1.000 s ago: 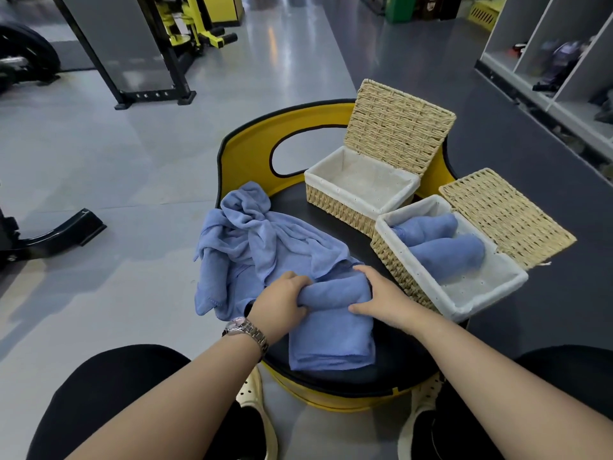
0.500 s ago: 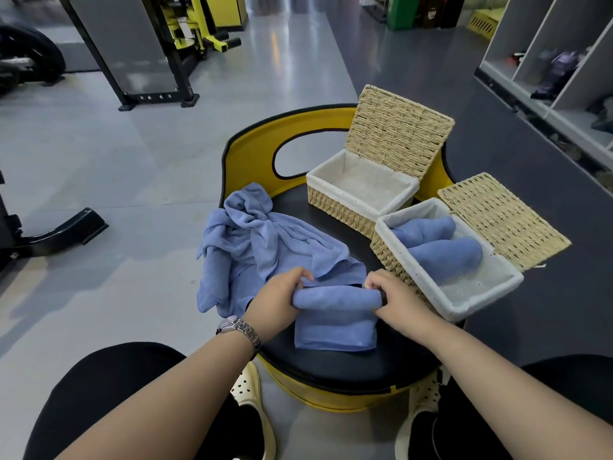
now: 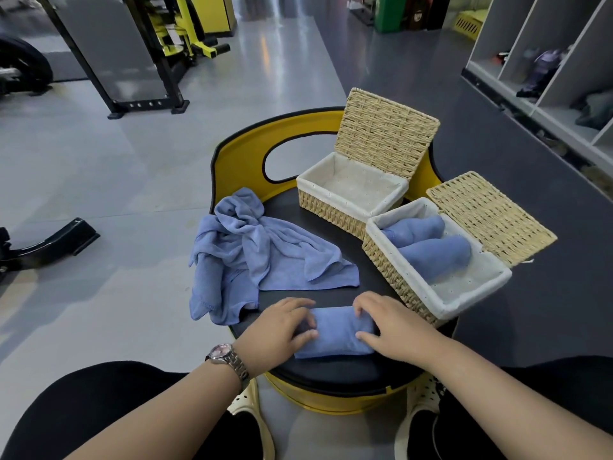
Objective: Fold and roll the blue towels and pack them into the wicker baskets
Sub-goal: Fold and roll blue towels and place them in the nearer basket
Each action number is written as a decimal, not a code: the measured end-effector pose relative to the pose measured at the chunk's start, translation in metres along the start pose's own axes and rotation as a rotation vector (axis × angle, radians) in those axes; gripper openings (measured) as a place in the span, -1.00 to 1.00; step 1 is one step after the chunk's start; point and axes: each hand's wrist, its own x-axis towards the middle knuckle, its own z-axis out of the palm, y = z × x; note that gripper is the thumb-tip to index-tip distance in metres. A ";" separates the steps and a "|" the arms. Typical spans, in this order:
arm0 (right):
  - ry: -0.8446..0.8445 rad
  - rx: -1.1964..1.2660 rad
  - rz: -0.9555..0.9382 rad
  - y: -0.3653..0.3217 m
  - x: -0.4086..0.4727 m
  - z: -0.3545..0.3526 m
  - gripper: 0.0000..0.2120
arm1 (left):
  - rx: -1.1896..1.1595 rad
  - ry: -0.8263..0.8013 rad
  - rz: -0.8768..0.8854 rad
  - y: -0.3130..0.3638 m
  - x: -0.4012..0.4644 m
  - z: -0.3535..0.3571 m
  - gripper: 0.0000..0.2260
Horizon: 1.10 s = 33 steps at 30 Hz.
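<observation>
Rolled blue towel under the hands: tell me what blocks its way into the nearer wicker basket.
Nothing visible does. The rolled blue towel, held by the left hand and right hand, lies beside the nearer lined wicker basket, whose lid is open. Two rolled towels fill its far end; the near end is free.

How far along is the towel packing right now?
Done: two rolled blue towels lie in the nearer wicker basket. In hand: the left hand and right hand grip a third blue towel roll on the black seat. Left: pack that roll, then fold the crumpled blue towels; the farther wicker basket holds nothing.
</observation>
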 end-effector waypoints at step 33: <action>-0.028 -0.166 0.354 0.056 -0.056 -0.172 -0.78 | 0.011 0.127 0.039 0.150 0.115 -0.041 -0.66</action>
